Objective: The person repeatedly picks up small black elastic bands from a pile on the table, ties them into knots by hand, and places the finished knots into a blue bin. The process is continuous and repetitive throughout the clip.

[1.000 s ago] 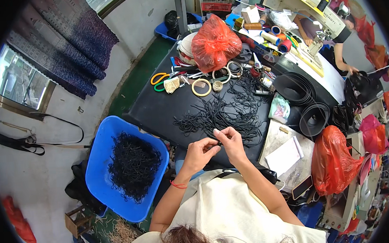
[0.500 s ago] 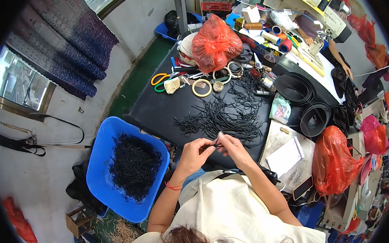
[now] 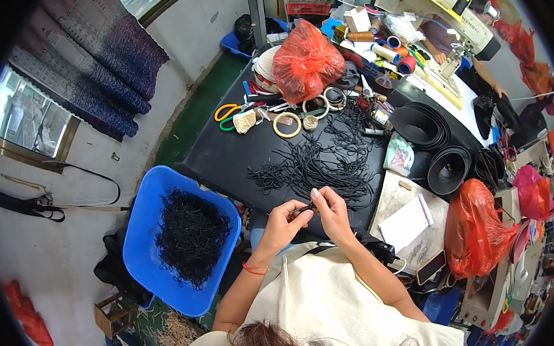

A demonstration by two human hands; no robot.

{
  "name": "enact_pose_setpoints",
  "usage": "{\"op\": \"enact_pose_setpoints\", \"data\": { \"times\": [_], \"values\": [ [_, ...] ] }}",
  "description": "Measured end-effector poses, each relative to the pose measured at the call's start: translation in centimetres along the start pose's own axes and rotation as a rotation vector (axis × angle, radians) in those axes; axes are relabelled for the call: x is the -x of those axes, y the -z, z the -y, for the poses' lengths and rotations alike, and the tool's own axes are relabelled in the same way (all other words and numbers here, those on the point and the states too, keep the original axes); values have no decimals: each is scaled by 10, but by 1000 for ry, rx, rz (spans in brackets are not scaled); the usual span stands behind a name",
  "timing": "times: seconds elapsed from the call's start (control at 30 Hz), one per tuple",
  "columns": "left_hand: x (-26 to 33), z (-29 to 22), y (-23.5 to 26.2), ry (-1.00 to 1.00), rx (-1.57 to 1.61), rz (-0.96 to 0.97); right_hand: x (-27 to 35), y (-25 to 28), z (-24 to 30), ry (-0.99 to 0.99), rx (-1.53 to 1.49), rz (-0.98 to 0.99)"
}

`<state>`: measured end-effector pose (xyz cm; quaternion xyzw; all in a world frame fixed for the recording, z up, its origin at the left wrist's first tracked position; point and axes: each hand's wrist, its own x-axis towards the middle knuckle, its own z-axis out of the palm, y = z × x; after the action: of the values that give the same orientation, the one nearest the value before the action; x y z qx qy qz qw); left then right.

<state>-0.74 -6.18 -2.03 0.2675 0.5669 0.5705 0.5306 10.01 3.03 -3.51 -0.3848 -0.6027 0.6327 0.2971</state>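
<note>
Close together at the near edge of the black table (image 3: 220, 157), my two hands work on a thin black cord (image 3: 303, 208). My left hand (image 3: 284, 221) pinches it between thumb and fingers. The fingers of my right hand (image 3: 331, 213) are closed at its other side, thumb up; most of the cord is hidden in the grip. Just beyond my hands lies a loose heap of black cords (image 3: 327, 170), with a smaller tangle (image 3: 269, 177) to its left. A blue tub (image 3: 133, 243) at my left holds many knotted black cords (image 3: 192, 234).
Scissors (image 3: 227, 113), tape rolls (image 3: 287, 125) and a red plastic bag (image 3: 308, 58) stand at the back of the table. Coiled black strips (image 3: 422, 124), a notepad (image 3: 408, 224) and a phone (image 3: 431, 267) lie to the right. Another person's arm (image 3: 488, 77) shows by the sewing machine (image 3: 464, 31).
Both hands have shifted slightly, my right hand moving a little lower and turning with its thumb up. The other person's arm by the sewing machine has moved.
</note>
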Motion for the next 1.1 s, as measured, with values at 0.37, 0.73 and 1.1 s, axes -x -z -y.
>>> {"op": "enact_pose_setpoints", "data": {
  "times": [0.37,0.73,1.1],
  "values": [
    [7,1,-8,-92,-78,-80,-10,4,7,-53,-70,-88],
    [6,-1,6,-87,64,-135,-2,11,27,-232,-256,196],
    [4,2,-2,-32,191,-260,1,6,24,-253,-208,277]
  ]
}}
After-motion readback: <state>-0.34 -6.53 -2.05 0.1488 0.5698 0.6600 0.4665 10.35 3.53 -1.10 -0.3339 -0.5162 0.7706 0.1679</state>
